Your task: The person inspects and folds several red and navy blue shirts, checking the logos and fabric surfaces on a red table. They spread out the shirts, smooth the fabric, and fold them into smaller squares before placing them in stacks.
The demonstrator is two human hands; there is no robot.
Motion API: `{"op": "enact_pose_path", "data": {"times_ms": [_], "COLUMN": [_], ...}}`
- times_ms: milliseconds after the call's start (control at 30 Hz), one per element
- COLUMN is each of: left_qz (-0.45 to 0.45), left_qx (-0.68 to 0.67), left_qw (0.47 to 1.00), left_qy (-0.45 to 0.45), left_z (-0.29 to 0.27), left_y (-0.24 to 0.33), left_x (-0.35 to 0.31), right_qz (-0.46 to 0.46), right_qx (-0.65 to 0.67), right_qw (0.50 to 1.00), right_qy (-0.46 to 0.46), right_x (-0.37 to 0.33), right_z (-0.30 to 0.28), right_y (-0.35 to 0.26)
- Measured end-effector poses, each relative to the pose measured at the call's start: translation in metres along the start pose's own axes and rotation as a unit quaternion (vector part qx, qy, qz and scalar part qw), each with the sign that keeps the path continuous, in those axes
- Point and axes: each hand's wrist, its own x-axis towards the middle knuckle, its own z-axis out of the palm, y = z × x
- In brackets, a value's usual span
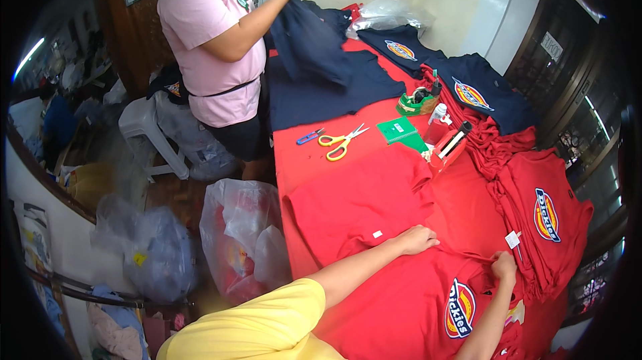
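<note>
Resting flat on a red T-shirt [374, 253] spread over the desk [301, 159], the left hand [416, 239] has its fingers loosely curled and holds nothing. The right hand [505, 267] pinches a fold of that same shirt near its collar, fingers closed on the cloth, just below a small white tag [513, 239]. One round printed badge [460, 308] shows on the shirt's front, near the right forearm.

To the right lies one stack of folded red shirts [548, 226] with a badge on top. Farther back, two navy shirts [468, 89] lie face up, each with one badge. Mid-desk sit one pair of yellow-handled scissors [341, 141], one small blue snipper [309, 136], one green notebook [400, 131], one green tape dispenser [416, 102] and one red tool [449, 147].

At the desk's far end a second person in a pink top [210, 39] holds up one navy garment [311, 42]. On the floor to the left stand three clear plastic bags [244, 233] of clothing and one white plastic stool [144, 126].
</note>
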Motion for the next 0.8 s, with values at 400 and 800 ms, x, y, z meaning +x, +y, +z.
{"op": "enact_pose_path", "data": {"times_ms": [400,800], "left_qz": [0.018,0.047], "left_qx": [-0.071,-0.018], "left_qw": [0.991,0.985], "left_qy": [0.112,0.163], "left_z": [0.017,0.021], "left_y": [-0.020,-0.020], "left_x": [0.011,0.008], "right_qz": [-0.038,0.009], "right_qx": [0.162,0.025], "right_qw": [0.977,0.984], "right_qy": [0.137,0.176], "right_x": [-0.023,-0.030], "right_z": [0.045,0.080], "right_y": [-0.066,-0.048]}}
